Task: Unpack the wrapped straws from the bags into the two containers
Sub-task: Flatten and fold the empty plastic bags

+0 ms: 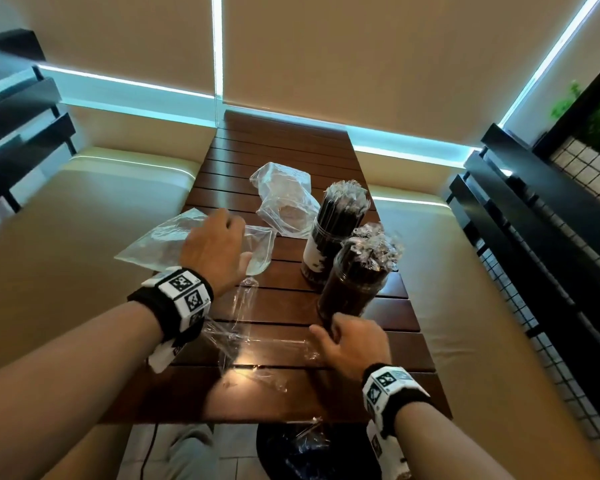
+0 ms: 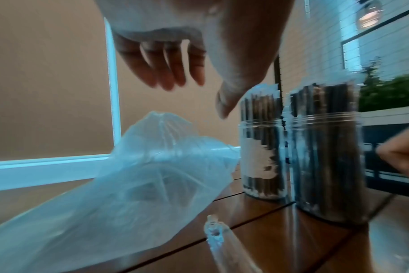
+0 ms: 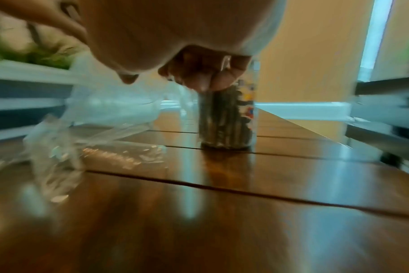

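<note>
Two clear containers stand upright on the wooden table [image 1: 388,320], both packed with black wrapped straws: the far one [image 1: 329,247] has a white label, the near one [image 1: 355,289] is plain. My left hand [image 1: 238,237] hovers over an empty clear bag [image 1: 174,244] at the table's left edge. In the left wrist view its fingers [image 2: 171,70] hang relaxed above that bag [image 2: 128,184] and hold nothing. My right hand [image 1: 326,332] is at the foot of the near container, fingers [image 3: 206,77] loosely curled and the thumb spread away. Whether it touches the container [image 3: 227,118] is unclear.
A second crumpled clear bag [image 1: 284,199] lies behind the containers. Torn clear film [image 1: 243,327] is spread over the middle of the table. Cushioned benches [image 1: 84,265] flank both sides. A dark bin [image 1: 298,452] sits below the near edge.
</note>
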`<state>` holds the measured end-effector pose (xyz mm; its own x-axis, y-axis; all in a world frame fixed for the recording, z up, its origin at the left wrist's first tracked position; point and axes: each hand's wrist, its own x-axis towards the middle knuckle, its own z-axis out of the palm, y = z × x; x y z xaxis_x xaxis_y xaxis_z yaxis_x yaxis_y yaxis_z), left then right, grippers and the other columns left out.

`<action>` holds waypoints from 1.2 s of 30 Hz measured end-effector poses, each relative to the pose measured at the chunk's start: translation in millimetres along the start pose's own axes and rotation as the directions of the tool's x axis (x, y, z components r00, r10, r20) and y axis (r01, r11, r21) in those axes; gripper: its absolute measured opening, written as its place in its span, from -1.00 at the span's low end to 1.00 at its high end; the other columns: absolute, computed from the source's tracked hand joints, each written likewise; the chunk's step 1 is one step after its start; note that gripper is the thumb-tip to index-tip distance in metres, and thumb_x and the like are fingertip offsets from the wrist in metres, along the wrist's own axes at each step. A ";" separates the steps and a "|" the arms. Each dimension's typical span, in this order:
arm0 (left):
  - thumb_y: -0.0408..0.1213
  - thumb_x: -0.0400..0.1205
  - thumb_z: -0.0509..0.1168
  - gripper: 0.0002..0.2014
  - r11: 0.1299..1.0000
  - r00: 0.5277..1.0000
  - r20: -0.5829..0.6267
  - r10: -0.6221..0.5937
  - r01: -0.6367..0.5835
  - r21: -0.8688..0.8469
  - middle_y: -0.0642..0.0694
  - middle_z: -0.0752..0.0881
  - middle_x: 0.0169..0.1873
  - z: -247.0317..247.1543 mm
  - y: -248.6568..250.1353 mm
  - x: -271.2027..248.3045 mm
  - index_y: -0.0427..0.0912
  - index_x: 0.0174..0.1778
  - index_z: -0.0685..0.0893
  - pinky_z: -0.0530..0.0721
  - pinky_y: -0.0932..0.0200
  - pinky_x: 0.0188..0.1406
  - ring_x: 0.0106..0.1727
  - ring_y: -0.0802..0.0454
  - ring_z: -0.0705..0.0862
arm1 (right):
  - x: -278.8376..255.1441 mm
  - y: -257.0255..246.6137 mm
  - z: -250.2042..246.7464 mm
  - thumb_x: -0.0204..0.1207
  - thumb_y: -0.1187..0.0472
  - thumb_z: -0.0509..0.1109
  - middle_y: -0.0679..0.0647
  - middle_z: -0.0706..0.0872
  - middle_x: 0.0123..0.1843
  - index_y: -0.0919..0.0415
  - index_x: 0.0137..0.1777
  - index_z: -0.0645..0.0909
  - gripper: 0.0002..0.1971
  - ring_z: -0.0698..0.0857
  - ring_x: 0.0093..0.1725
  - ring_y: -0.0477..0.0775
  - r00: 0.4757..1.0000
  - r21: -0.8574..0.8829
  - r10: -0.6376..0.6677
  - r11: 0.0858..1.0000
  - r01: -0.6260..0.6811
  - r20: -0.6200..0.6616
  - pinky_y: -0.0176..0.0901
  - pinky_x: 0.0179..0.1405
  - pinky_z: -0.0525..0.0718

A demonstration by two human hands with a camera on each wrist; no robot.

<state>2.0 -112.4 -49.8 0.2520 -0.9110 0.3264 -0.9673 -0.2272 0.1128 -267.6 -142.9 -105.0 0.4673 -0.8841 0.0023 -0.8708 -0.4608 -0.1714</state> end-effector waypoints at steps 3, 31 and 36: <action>0.00 0.37 0.54 -0.19 0.979 0.977 0.069 -0.201 0.202 -0.008 -0.17 0.22 0.49 10.2 -21.3 6.7 0.01 0.49 0.30 0.50 -0.27 0.24 0.44 -0.25 0.36 | 11.6 -34.1 20.1 0.37 -0.51 0.19 -0.04 0.56 0.10 -0.05 0.14 0.46 -0.41 0.57 0.08 0.08 0.955 -0.026 -0.245 0.967 0.253 0.165 0.00 0.05 0.58; -0.35 0.59 0.20 -0.85 0.938 0.882 0.429 -0.196 0.296 -0.179 -0.14 0.74 -0.17 21.9 -71.0 -6.4 -0.05 -0.14 0.66 0.53 0.15 -0.21 -0.08 -0.18 0.70 | 42.4 -101.9 57.3 0.47 0.36 0.39 -0.01 0.45 0.00 0.22 0.04 0.46 -0.80 0.49 -0.15 0.02 0.871 0.360 -0.488 0.823 0.439 0.054 -0.11 -0.18 0.53; -0.41 0.64 0.18 -0.73 0.918 0.885 0.450 -0.119 0.271 -0.290 -0.13 0.62 -0.26 0.9 -45.3 -8.0 -0.07 -0.38 0.52 0.46 0.12 -0.18 -0.15 -0.14 0.60 | 66.0 -130.1 16.1 0.58 0.39 0.21 0.05 0.47 -0.13 0.22 -0.15 0.43 -0.90 0.41 -0.29 0.00 0.830 0.427 -0.350 0.732 0.532 -0.433 -0.19 -0.36 0.43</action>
<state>43.7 -95.1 -58.4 0.3255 -0.9340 -0.1471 -0.8111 -0.3558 0.4642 -120.9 -140.1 -98.4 0.6269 -0.6065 0.4890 -0.3235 -0.7737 -0.5448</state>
